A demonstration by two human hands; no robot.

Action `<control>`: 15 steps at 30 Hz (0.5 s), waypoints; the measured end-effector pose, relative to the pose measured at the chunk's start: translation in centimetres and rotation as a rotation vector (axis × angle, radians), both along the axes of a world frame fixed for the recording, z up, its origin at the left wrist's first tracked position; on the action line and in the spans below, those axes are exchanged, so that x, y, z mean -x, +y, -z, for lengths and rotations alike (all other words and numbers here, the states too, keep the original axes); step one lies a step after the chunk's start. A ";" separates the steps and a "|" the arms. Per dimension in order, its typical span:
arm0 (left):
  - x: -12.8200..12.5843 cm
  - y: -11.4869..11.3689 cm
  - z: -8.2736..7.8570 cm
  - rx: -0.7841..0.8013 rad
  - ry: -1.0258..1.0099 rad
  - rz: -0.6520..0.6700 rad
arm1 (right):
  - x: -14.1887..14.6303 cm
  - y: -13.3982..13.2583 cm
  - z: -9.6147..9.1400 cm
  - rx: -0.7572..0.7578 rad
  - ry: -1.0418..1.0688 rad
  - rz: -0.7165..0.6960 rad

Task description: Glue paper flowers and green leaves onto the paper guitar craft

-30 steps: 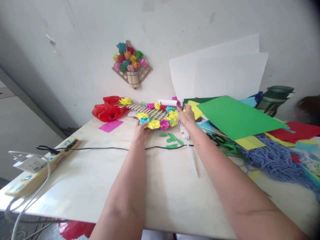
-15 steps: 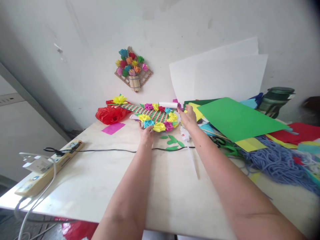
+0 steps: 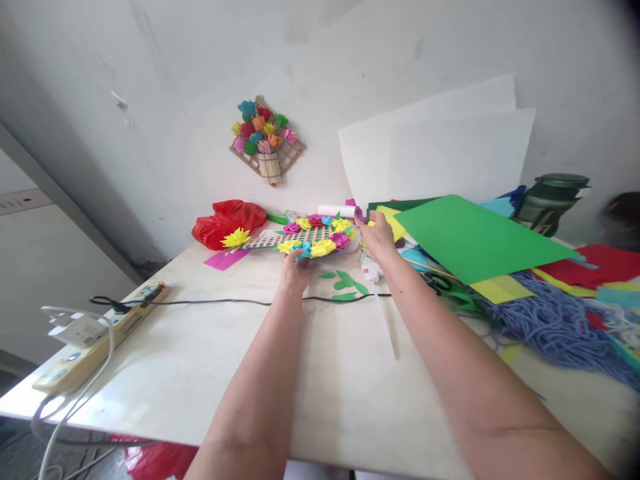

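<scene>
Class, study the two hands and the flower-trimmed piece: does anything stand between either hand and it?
Nothing visible does. The left hand holds the near edge of the flower-trimmed piece. The right hand is beside its right end; whether it touches is unclear. The white roll lies behind the piece.

Wall (image 3: 425, 40): basket of colourful paper flowers (image 3: 263, 130) on a diamond-shaped lattice (image 3: 293, 152)
White sheets (image 3: 450, 153): leaning against the wall
Power strip (image 3: 100, 349): cream, at left, a white charger (image 3: 79, 331) plugged in
Bottle (image 3: 543, 207): dark green, lidded, back right
Yarn (image 3: 555, 327): blue, tangled, heaped at right
</scene>
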State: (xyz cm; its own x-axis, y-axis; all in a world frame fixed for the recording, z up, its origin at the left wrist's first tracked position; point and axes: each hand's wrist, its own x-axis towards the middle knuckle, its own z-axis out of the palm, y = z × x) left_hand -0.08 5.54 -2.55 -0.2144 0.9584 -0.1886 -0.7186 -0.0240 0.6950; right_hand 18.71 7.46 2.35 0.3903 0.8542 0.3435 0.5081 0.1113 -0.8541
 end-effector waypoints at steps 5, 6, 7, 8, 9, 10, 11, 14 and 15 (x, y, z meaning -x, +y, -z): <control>0.5 0.4 0.3 0.041 -0.056 0.005 | -0.1 0.0 0.0 0.009 -0.019 0.001; 0.5 0.5 0.4 0.043 -0.044 0.009 | -0.1 0.0 0.0 0.010 -0.022 0.002; 0.5 0.6 0.4 0.047 -0.030 0.012 | -0.1 0.0 0.0 0.012 -0.025 0.001; 0.5 0.6 0.4 0.053 -0.017 0.013 | -0.1 0.0 0.0 0.013 -0.026 -0.002; 0.4 0.6 0.4 0.059 -0.010 0.013 | -0.1 0.0 0.1 0.013 -0.028 -0.004; 0.4 0.6 0.4 0.063 -0.010 0.014 | -0.2 0.1 0.1 0.013 -0.028 -0.006; 0.3 0.6 0.4 0.066 -0.016 0.014 | -0.2 0.1 0.1 0.013 -0.027 -0.006; 0.2 0.6 0.2 0.089 -0.036 -0.001 | -0.3 0.1 0.1 0.009 -0.022 -0.002; 0.1 0.6 0.2 0.093 -0.035 -0.005 | -0.3 0.1 0.1 0.010 -0.021 -0.002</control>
